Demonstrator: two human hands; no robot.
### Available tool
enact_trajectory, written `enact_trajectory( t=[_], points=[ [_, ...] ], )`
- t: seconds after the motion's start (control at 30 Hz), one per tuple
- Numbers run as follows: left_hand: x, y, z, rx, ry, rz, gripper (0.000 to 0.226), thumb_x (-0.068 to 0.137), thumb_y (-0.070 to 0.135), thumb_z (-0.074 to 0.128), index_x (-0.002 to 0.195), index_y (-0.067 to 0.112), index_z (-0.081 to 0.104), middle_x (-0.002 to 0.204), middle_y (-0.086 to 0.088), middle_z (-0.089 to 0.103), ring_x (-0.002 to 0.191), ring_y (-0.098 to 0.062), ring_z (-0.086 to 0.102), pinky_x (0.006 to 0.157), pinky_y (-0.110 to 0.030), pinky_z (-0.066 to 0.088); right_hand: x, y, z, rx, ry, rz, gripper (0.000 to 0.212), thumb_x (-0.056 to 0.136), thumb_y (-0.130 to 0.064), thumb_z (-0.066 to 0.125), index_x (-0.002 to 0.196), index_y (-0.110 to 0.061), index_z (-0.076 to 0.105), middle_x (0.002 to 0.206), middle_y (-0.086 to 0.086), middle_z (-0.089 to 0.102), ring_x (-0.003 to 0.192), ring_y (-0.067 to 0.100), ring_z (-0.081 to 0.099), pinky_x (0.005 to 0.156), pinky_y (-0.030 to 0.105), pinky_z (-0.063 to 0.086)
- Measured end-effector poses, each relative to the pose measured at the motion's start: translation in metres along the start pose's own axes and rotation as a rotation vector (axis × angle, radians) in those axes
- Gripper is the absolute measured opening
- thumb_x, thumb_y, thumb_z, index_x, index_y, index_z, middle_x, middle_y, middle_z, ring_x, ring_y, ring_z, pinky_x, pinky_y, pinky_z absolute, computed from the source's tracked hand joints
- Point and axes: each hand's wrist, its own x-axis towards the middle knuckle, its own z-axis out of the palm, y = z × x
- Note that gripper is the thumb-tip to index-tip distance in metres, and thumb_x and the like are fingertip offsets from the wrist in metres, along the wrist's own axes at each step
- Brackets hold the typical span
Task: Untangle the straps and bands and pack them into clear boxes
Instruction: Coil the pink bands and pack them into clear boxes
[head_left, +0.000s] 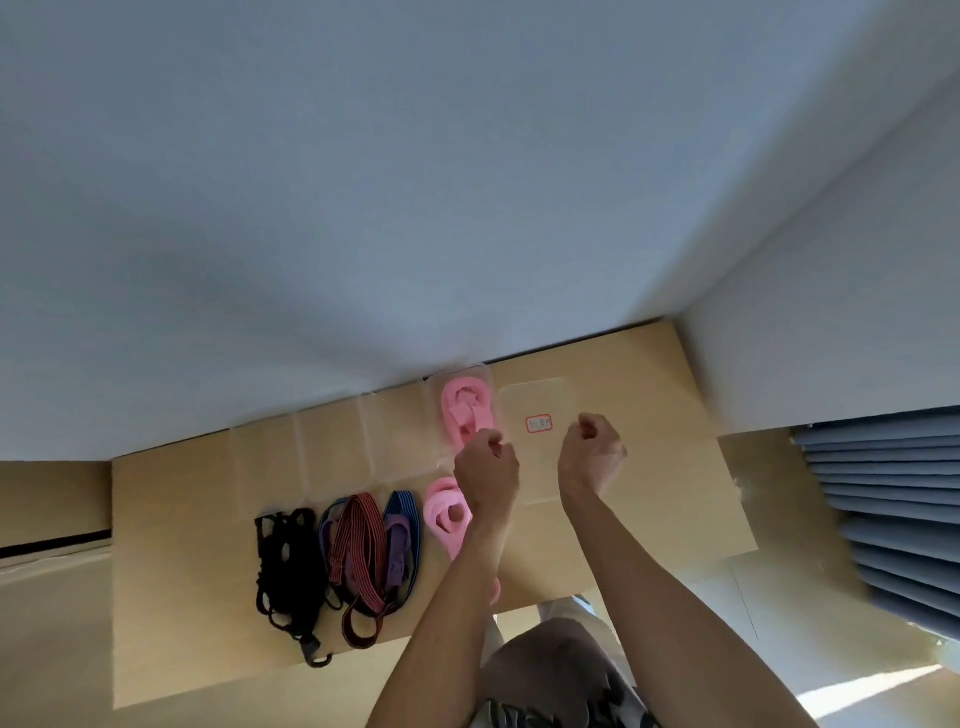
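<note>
The work surface is a tan table (649, 499) set against a pale wall (363, 208). At the far edge of the table, touching the wall line, stands a clear box (435, 410) holding a coiled pink band (467, 410). Just right of it lies a flat clear lid (540, 441) bearing a small red-bordered label (538, 423). Further clear boxes (332, 447) stand in a row along the far edge, to the left of the filled one.

The left hand (485, 467) is curled into a fist above the near end of the filled box. The right hand (592, 452) is likewise curled, over the lid. Whether either fist pinches anything cannot be told from this view.

A second pink band (444, 512) lies loose on the table, just beside the left wrist. To its left, toward the near-left corner, lie a blue strap (408, 512), purple straps (397, 551), a red striped strap (358, 545) and a tangled black strap (285, 561), bunched together and touching.

Grey blinds (883, 519) show at the right.
</note>
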Motion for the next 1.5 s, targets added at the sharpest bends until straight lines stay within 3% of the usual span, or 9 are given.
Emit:
enact_trajectory(
  t=[0.2,0.33,0.43,0.7,0.87,0.97,1.1,1.27,1.5],
  points=[
    [0.037,-0.021,-0.037,-0.033,0.173,-0.136,0.02,0.088,0.002,0.055,0.072,0.009,0.063,0.063,0.004,0.053,0.058,-0.016,0.047,0.047,-0.022,0.027,-0.02,-0.037,0.051,-0.064,-0.221,-0.136,0.032,0.086,0.008,0.053,0.107,0.0,0.075,0.104,0.017,0.075,0.098,0.03,0.069,0.085,0.028,0.05],
    [0.057,-0.039,-0.039,0.038,0.136,-0.177,0.029,0.081,-0.006,0.048,0.06,0.013,0.039,0.057,0.003,0.034,0.054,-0.014,0.027,0.047,-0.025,0.017,-0.027,-0.032,0.081,-0.142,-0.293,-0.115,0.033,0.082,0.01,0.052,0.107,0.001,0.073,0.101,0.015,0.073,0.095,0.029,0.066,0.074,0.02,0.04],
    [0.067,-0.044,-0.037,0.064,0.109,-0.151,0.038,0.079,-0.007,0.047,0.056,0.017,0.028,0.054,0.005,0.028,0.051,-0.011,0.019,0.048,-0.025,0.013,-0.028,-0.022,0.092,-0.194,-0.303,-0.045,0.034,0.084,0.007,0.054,0.114,-0.002,0.067,0.097,0.014,0.069,0.085,0.027,0.062,0.071,0.026,0.043],
    [0.061,-0.039,-0.025,0.117,0.017,-0.124,0.04,0.087,-0.006,0.047,0.054,0.015,0.039,0.053,0.003,0.038,0.051,-0.013,0.032,0.045,-0.024,0.019,-0.019,-0.003,0.074,-0.244,-0.199,0.042,0.029,0.081,0.001,0.06,0.106,-0.009,0.07,0.092,0.013,0.073,0.084,0.032,0.068,0.07,0.029,0.049],
    [0.058,-0.031,-0.016,0.067,-0.028,-0.122,0.03,0.091,0.001,0.049,0.064,0.01,0.058,0.068,-0.004,0.056,0.06,-0.017,0.048,0.05,-0.023,0.03,-0.012,-0.003,0.059,-0.232,-0.167,-0.042,0.019,0.084,0.0,0.059,0.096,-0.005,0.072,0.09,0.015,0.072,0.083,0.033,0.065,0.073,0.036,0.052],
    [0.062,-0.029,-0.018,0.033,0.002,-0.147,0.031,0.086,-0.003,0.047,0.058,0.011,0.049,0.056,0.0,0.045,0.056,-0.017,0.038,0.046,-0.025,0.024,-0.009,-0.011,0.062,-0.238,-0.163,-0.089,0.015,0.084,0.002,0.057,0.085,-0.005,0.071,0.085,0.014,0.071,0.078,0.031,0.062,0.067,0.032,0.046],
    [0.066,-0.027,-0.015,0.036,0.022,-0.124,0.026,0.089,-0.005,0.045,0.069,0.006,0.058,0.062,-0.002,0.055,0.057,-0.016,0.043,0.045,-0.025,0.027,-0.002,-0.013,0.066,-0.279,-0.177,-0.072,0.015,0.086,-0.003,0.059,0.082,-0.009,0.072,0.085,0.011,0.071,0.078,0.031,0.064,0.066,0.032,0.047],
    [0.069,-0.03,-0.007,0.009,0.054,-0.125,0.028,0.085,-0.008,0.047,0.065,0.007,0.057,0.059,-0.001,0.054,0.056,-0.016,0.04,0.047,-0.026,0.025,0.007,-0.004,0.067,-0.274,-0.187,-0.06,0.013,0.086,-0.004,0.064,0.079,-0.011,0.072,0.081,0.006,0.071,0.073,0.026,0.062,0.065,0.026,0.042],
    [0.075,-0.024,-0.006,-0.027,0.104,-0.085,0.024,0.089,-0.006,0.05,0.071,0.003,0.063,0.066,-0.009,0.064,0.058,-0.017,0.046,0.052,-0.029,0.033,0.008,-0.014,0.076,-0.241,-0.169,-0.099,0.014,0.085,-0.004,0.058,0.08,-0.011,0.07,0.079,0.01,0.07,0.074,0.03,0.061,0.065,0.034,0.046]
  ],
)
